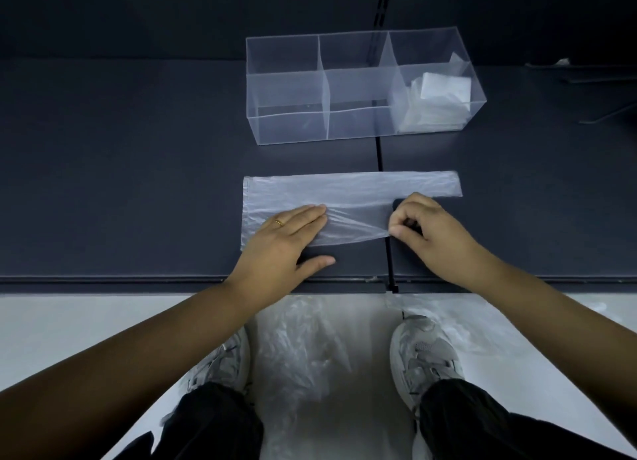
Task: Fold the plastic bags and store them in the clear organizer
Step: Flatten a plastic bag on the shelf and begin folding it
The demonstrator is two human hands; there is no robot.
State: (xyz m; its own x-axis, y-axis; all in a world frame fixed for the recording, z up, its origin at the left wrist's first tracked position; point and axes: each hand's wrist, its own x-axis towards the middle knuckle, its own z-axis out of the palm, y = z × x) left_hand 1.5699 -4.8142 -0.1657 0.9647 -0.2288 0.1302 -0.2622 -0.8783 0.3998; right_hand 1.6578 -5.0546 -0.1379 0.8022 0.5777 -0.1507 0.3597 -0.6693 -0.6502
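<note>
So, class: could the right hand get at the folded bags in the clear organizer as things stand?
Probably yes: the clear organizer looks open-topped, and the folded bags sit in its right end, straight beyond the right hand. That hand pinches the plastic bag, so it must let go first.

The dark table (138,149) carries the organizer (286,90) at 12 o'clock, with a flattened bag (344,187) at its 6 o'clock.
</note>
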